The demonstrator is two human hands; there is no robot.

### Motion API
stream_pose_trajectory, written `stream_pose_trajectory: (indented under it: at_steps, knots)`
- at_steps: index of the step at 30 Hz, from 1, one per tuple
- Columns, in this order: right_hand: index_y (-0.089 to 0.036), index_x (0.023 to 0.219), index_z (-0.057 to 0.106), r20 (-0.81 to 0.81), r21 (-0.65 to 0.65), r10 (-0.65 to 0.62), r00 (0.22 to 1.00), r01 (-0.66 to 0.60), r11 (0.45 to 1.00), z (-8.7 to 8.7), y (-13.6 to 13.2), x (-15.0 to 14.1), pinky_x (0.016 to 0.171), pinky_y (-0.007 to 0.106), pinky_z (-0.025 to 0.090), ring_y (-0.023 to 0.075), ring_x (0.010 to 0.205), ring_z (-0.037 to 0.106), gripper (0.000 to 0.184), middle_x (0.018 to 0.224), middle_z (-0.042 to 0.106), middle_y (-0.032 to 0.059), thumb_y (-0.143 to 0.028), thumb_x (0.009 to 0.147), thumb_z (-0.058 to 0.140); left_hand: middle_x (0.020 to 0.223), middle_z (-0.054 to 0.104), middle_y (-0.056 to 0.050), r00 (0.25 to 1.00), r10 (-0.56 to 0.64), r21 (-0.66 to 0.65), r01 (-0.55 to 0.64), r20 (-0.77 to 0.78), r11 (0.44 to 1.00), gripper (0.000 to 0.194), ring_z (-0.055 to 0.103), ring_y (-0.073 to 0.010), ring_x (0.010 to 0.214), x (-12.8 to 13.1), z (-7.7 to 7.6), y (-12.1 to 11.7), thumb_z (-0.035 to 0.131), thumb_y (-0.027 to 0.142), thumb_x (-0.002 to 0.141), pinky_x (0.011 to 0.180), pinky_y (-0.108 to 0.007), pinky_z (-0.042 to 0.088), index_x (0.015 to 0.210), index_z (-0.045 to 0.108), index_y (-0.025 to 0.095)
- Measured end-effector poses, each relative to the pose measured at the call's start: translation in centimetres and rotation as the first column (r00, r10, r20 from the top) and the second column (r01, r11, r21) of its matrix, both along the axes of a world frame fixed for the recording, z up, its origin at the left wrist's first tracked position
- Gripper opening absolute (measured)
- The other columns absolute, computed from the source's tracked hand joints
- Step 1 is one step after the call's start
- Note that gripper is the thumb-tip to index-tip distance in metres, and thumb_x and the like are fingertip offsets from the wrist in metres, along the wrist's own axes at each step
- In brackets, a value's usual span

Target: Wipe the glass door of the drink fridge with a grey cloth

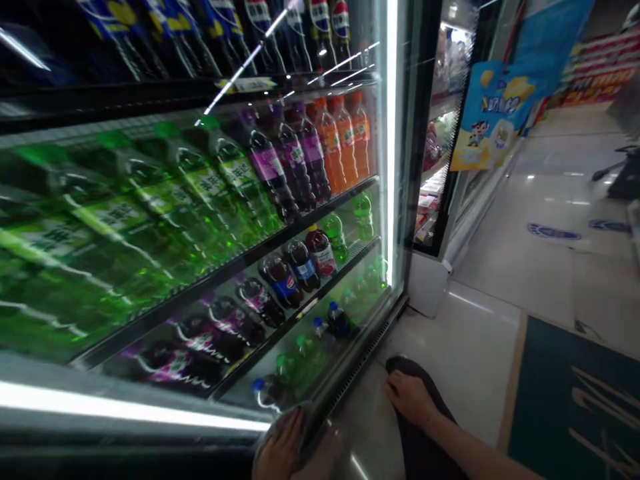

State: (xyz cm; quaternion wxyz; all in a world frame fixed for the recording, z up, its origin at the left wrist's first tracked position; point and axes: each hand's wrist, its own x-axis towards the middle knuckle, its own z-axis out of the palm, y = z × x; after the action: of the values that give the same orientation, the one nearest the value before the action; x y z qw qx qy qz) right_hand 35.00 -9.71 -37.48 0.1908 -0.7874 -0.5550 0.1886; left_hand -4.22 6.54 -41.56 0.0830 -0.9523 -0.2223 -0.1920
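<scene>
The tall glass door of the drinks fridge (210,220), edged by a bright white light strip, fills the left and middle of the view, its lower frame near at the bottom. The left hand (283,450) rests at the door's lower corner, fingers (293,427) curled against the dark frame; whether they grip it cannot be told, as blur and reflection hide the tips. The right hand (410,397) lies just to the right, on a dark trouser knee (420,440), fingers loosely together and clamped on nothing. Behind the glass, green plastic soda bottles (125,220) crowd the middle shelf on the left, with purple-labelled dark bottles (290,160) and orange soda bottles (345,137) farther right. The shelf beneath holds dark cola bottles with red and blue labels (295,267), and small blue-capped bottles (335,320) stand on the lowest shelf. To the far right, a second open cooler (440,167) carries a blue and yellow cartoon poster (493,113). A pale glossy tiled floor (550,267) stretches away, with a dark green mat (575,400) near on the right.
</scene>
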Motion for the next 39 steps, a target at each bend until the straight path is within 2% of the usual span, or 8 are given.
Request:
stream_pose_trajectory:
  at_steps: [3, 9, 13, 16, 20, 31, 35, 39]
  knots:
    - [-0.017, 0.090, 0.069, 0.029, 0.024, 0.014, 0.999, -0.015, 1.000, -0.7, -0.4, -0.4, 0.077, 0.027, 0.047, 0.0193, 0.087, 0.070, 0.031, 0.093, 0.071, 0.0069, -0.031, 0.101, 0.043, 0.138, 0.064, 0.006, 0.983, 0.181, -0.331, -0.159, 0.036, 0.930, 0.071, 0.061, -0.0218, 0.127, -1.7, 4.0, -2.1, 0.045, 0.013, 0.071, 0.103, -0.050, 0.055, 0.129, 0.058, 0.050]
    - [-0.019, 0.088, 0.069, 0.042, 0.079, 0.058, 0.997, -0.061, 0.995, -1.6, -1.2, -0.8, 0.076, 0.027, 0.047, 0.0198, 0.088, 0.070, 0.033, 0.093, 0.072, 0.0064, -0.034, 0.101, 0.043, 0.158, 0.044, -0.001, 0.807, 0.535, -0.040, -0.561, -0.249, 0.827, 0.069, 0.042, -0.0309, 0.148, -3.6, 7.6, -8.1, 0.037, 0.004, 0.078, 0.119, -0.070, 0.033, 0.132, 0.062, 0.038]
    - [-0.020, 0.089, 0.068, 0.070, 0.057, 0.083, 0.994, -0.087, 0.995, -1.8, -1.6, -0.6, 0.077, 0.028, 0.047, 0.0208, 0.090, 0.070, 0.037, 0.096, 0.072, 0.0062, -0.038, 0.102, 0.039, 0.136, 0.070, 0.000, 0.605, 0.791, -0.512, -0.708, -0.086, 0.486, 0.051, 0.059, -0.0316, 0.134, -3.4, 7.6, -11.0, 0.039, 0.023, 0.079, 0.111, -0.059, 0.049, 0.112, 0.076, 0.036]
    - [-0.019, 0.092, 0.069, 0.072, 0.048, 0.099, 0.992, -0.103, 0.994, -2.2, -2.0, -0.5, 0.079, 0.031, 0.048, 0.0228, 0.092, 0.071, 0.040, 0.097, 0.072, 0.0080, -0.038, 0.102, 0.036, 0.104, 0.081, 0.001, 0.386, 0.922, -0.923, -0.346, 0.024, 0.169, 0.037, 0.071, -0.0313, 0.115, -2.0, 8.4, -12.5, 0.046, 0.040, 0.074, 0.102, -0.052, 0.057, 0.093, 0.078, 0.039]
    - [-0.019, 0.095, 0.069, 0.055, 0.081, 0.116, 0.992, -0.121, 0.989, -3.1, -2.3, -0.3, 0.083, 0.034, 0.050, 0.0250, 0.095, 0.071, 0.043, 0.100, 0.072, 0.0101, -0.039, 0.103, 0.032, 0.097, 0.082, -0.001, 0.102, 0.995, -0.970, 0.241, -0.002, -0.026, 0.029, 0.074, -0.0321, 0.106, 1.1, 12.4, -14.4, 0.070, 0.042, 0.064, 0.094, -0.051, 0.061, 0.090, 0.075, 0.033]
    - [-0.017, 0.090, 0.070, -0.288, 0.029, -0.014, 0.958, 0.023, 0.999, -1.1, -2.4, -0.3, 0.093, 0.047, 0.046, 0.0367, 0.105, 0.067, 0.042, 0.104, 0.072, 0.0176, -0.050, 0.089, 0.045, 0.110, 0.080, -0.009, 0.072, 0.996, -0.735, 0.673, -0.054, -0.088, 0.031, 0.070, -0.0305, 0.118, 5.1, 25.5, -13.8, 0.060, 0.041, 0.079, 0.102, -0.051, 0.058, 0.099, 0.076, 0.023]
    - [-0.017, 0.090, 0.071, -0.735, -0.175, -0.142, 0.663, 0.018, 0.984, 5.2, -0.5, -4.5, 0.081, 0.041, 0.051, 0.0304, 0.091, 0.070, 0.056, 0.098, 0.075, 0.0147, -0.068, 0.085, 0.047, 0.091, 0.083, -0.008, 0.024, 0.998, -0.590, 0.806, -0.059, -0.054, 0.029, 0.075, -0.0290, 0.103, 6.2, 27.3, -14.7, 0.078, 0.027, 0.070, 0.106, -0.044, 0.055, 0.096, 0.075, 0.016]
    - [-0.018, 0.113, 0.071, -0.986, -0.048, -0.067, -0.152, -0.126, 0.991, 12.8, 0.3, -9.5, 0.089, 0.037, 0.051, 0.0257, 0.106, 0.067, 0.066, 0.121, 0.071, 0.0135, -0.075, 0.079, 0.061, 0.092, 0.083, -0.007, 0.044, 0.997, -0.566, 0.821, -0.063, -0.072, 0.034, 0.077, -0.0255, 0.094, 7.4, 27.0, -15.4, 0.078, 0.027, 0.071, 0.097, -0.039, 0.059, 0.102, 0.074, 0.015]
